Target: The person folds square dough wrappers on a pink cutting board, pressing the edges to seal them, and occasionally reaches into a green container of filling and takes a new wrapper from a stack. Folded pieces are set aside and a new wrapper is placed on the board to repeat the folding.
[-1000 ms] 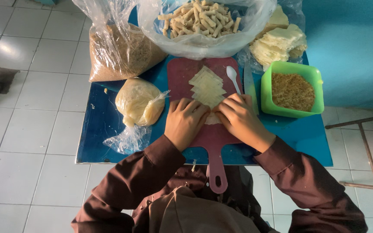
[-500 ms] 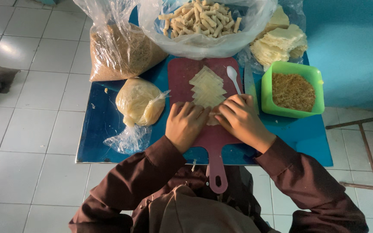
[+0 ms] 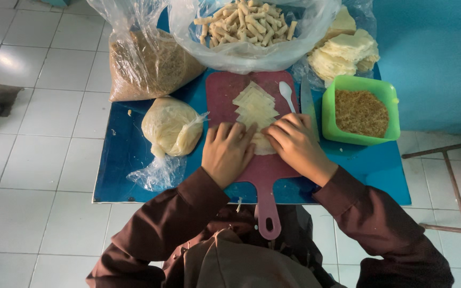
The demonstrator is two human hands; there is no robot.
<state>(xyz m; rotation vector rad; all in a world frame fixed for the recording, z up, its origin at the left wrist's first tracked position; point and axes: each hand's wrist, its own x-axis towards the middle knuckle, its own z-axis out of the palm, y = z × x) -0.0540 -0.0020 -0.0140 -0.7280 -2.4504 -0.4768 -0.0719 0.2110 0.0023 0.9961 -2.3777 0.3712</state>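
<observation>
A dark red cutting board [image 3: 225, 88] lies on a small blue table [image 3: 124, 154], its handle pointing at me. On the board sits a row of overlapping pale square wrappers [image 3: 255, 104]. My left hand [image 3: 226, 152] and my right hand [image 3: 294, 145] press side by side on the nearest wrapper [image 3: 262, 144], fingers curled over it. Most of that wrapper is hidden under my fingers. A white plastic spoon [image 3: 286, 93] rests on the board's right side.
A green tub of brown shredded filling [image 3: 360, 111] stands to the right. At the back are a clear bag of finished rolls [image 3: 249, 24], a bag of brown filling [image 3: 150, 64] and a stack of wrappers [image 3: 345, 50]. A tied bag of pale dough [image 3: 171, 125] lies left. White floor tiles surround the table.
Both hands have stayed on the nearest wrapper, with the fingers shifting slightly closer together over it. The camera view has barely moved.
</observation>
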